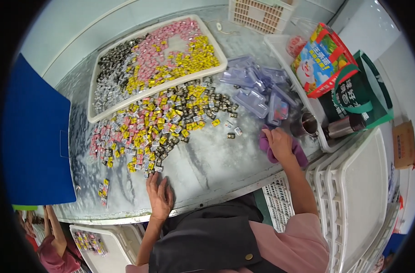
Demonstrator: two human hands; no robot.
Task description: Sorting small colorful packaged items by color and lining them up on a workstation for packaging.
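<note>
Now my left hand (160,196) lies flat and released on the table (207,168) just below the wrapped candies (157,123), while my right hand (279,144) presses down on a purple cloth (299,157).

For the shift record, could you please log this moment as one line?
left hand: flat on table, beside wrapped candies | right hand: pressing purple cloth | tray: candies sorted by colour

Small yellow, pink, black packets (157,118) heaped beside colourful red-edged bag (322,59)
</note>
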